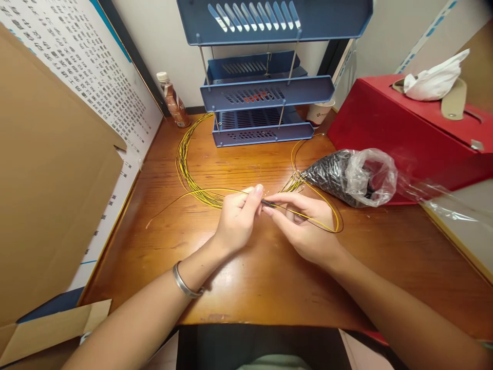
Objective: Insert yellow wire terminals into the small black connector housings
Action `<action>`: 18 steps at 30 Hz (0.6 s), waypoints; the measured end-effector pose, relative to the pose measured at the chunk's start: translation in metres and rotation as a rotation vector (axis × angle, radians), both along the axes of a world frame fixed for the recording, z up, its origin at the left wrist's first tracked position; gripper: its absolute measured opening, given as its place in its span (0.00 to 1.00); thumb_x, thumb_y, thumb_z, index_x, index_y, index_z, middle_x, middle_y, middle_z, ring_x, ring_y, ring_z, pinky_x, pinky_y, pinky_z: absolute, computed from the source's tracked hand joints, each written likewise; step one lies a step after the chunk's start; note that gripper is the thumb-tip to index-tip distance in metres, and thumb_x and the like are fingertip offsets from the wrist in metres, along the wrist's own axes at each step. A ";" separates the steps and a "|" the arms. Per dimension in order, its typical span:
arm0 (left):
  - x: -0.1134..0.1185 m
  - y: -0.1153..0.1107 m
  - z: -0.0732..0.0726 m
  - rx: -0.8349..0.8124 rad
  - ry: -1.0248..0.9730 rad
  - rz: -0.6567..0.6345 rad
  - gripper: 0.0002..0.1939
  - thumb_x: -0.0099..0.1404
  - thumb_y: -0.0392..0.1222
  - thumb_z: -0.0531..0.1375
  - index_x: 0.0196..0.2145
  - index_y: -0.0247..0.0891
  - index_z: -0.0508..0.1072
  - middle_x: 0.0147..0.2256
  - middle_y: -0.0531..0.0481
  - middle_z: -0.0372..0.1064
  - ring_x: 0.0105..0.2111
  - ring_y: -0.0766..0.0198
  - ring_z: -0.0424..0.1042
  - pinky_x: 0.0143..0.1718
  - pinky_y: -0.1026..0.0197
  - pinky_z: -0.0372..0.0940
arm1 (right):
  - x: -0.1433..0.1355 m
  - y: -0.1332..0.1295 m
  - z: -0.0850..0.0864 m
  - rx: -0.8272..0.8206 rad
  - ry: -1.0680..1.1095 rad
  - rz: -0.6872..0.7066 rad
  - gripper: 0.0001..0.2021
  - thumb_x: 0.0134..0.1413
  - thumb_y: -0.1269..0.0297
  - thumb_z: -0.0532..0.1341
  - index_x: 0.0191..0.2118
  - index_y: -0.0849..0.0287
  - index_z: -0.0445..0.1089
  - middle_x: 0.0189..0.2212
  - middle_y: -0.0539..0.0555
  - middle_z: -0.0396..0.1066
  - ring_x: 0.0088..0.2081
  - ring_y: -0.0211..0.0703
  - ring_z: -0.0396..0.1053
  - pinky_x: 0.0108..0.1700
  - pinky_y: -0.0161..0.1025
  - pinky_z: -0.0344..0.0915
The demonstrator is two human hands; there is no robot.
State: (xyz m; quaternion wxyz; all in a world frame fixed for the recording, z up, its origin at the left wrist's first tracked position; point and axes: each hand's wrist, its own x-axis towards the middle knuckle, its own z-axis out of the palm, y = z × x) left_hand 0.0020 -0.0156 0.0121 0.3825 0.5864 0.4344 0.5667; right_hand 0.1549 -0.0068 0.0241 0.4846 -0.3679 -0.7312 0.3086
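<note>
My left hand (239, 216) is closed on a yellow and black wire (185, 195), whose loose copper-coloured end stretches out to the left. Between my two hands, a short black sleeve (266, 203) sits on the wire. The thumb and fingertips of my right hand (308, 221) pinch this sleeve. From there the wire loops out past my right hand and curves back toward the bag. Behind my hands lies a coiled bundle of yellow and black wires (184, 154), its other ends gathered beside a clear plastic bag (335, 174) full of small black pieces.
A blue three-tier tray rack (265, 92) stands at the back of the wooden table (246, 288). A brown drink bottle (175, 103) and a paper cup (320, 112) flank it. At right is a red box (385, 123) with tissue on top; cardboard (50, 169) rises at left.
</note>
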 end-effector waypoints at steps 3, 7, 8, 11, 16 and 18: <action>0.004 0.005 0.010 -0.014 0.028 -0.035 0.30 0.75 0.54 0.54 0.17 0.38 0.60 0.18 0.55 0.54 0.20 0.69 0.54 0.26 0.60 0.52 | 0.001 0.002 -0.002 -0.030 0.072 -0.061 0.03 0.56 0.69 0.68 0.37 0.60 0.79 0.20 0.45 0.70 0.17 0.28 0.54 0.19 0.30 0.52; 0.008 0.011 0.022 -0.053 0.020 -0.031 0.32 0.73 0.56 0.55 0.15 0.39 0.56 0.16 0.56 0.49 0.19 0.69 0.50 0.25 0.59 0.50 | 0.001 0.004 -0.006 -0.047 0.140 -0.113 0.03 0.56 0.69 0.68 0.37 0.59 0.79 0.25 0.48 0.74 0.18 0.28 0.57 0.20 0.30 0.55; 0.008 0.012 0.024 -0.077 0.015 -0.031 0.32 0.73 0.57 0.55 0.15 0.39 0.56 0.16 0.56 0.48 0.19 0.69 0.49 0.25 0.59 0.50 | 0.001 0.004 -0.006 -0.044 0.139 -0.121 0.03 0.56 0.69 0.68 0.37 0.59 0.79 0.26 0.48 0.75 0.19 0.29 0.58 0.20 0.30 0.56; 0.004 0.013 0.024 -0.144 -0.037 0.007 0.33 0.72 0.59 0.55 0.14 0.39 0.56 0.15 0.56 0.47 0.18 0.69 0.48 0.23 0.59 0.47 | 0.000 0.004 -0.006 -0.031 0.136 -0.135 0.03 0.56 0.69 0.68 0.37 0.59 0.79 0.29 0.50 0.77 0.20 0.30 0.60 0.22 0.31 0.58; -0.008 0.008 0.009 -0.202 -0.152 0.077 0.34 0.71 0.63 0.55 0.14 0.39 0.56 0.14 0.57 0.44 0.17 0.69 0.46 0.22 0.58 0.43 | 0.000 0.002 -0.004 -0.014 0.119 -0.104 0.03 0.56 0.70 0.68 0.37 0.59 0.79 0.27 0.49 0.75 0.19 0.30 0.58 0.21 0.31 0.56; -0.010 0.004 0.003 -0.189 -0.141 0.013 0.35 0.71 0.66 0.52 0.15 0.39 0.58 0.14 0.56 0.46 0.17 0.68 0.47 0.22 0.58 0.44 | 0.000 0.001 -0.004 -0.021 0.109 -0.084 0.03 0.56 0.70 0.68 0.37 0.60 0.79 0.25 0.48 0.74 0.19 0.30 0.58 0.20 0.31 0.55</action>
